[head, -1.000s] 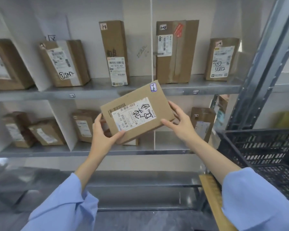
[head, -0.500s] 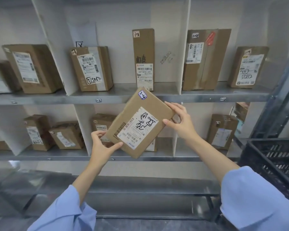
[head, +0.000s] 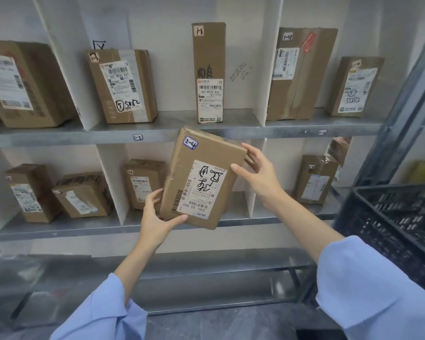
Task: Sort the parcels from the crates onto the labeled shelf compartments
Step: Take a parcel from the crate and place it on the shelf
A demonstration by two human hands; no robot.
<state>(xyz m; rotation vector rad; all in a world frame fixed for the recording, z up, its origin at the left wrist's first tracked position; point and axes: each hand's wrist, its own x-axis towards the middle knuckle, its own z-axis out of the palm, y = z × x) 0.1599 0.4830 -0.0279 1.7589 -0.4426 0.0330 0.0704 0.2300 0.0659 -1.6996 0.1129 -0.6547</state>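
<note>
Under compartment 1-3 (head: 174, 120), left hand (head: 156, 217), right hand (head: 261, 177) grip parcel (head: 182, 168).

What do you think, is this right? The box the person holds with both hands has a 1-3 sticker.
Not quite. The head view shows the left hand and right hand holding the cardboard parcel, but its sticker reads 2-4, not 1-3.

Flat parcel (head: 201, 177), stickered 2-4, tilted before the shelf (head: 157, 130): left hand (head: 157, 217) grips its seven o'clock corner, right hand (head: 260, 175) pinches its two o'clock edge. Black crate (head: 390, 229) sits at four o'clock.
</note>
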